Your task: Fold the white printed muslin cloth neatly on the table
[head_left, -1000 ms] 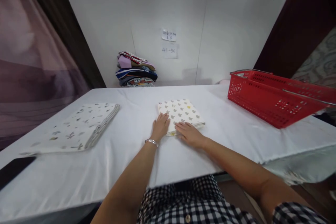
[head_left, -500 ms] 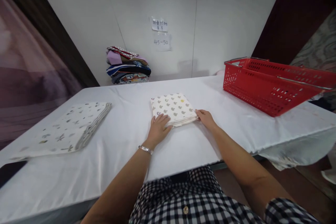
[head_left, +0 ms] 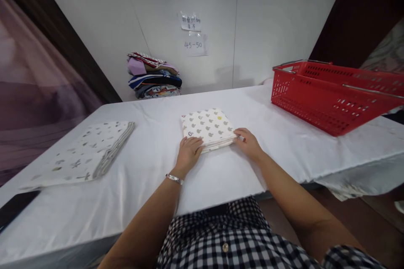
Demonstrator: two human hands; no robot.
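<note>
In the middle of the table lies a folded white cloth with grey motifs, a yellow face mark and several layers showing at its near edge. My left hand grips its near left corner, fingers on top and thumb against the front edge. At the near right corner, my right hand pinches the layers between thumb and fingers. The underside of the cloth is hidden. To the left rests a larger folded white cloth with dark plant prints, untouched by either hand.
A red plastic basket with metal handles stands at the right on the white-covered table. Stacked folded fabrics sit by the back wall, under paper signs. A dark flat object lies at the left front edge.
My right hand has shifted its hold a little at the cloth's right corner, with the thumb and fingers now more apart around the layers. My left hand stays at its corner. The view tilts slightly.
</note>
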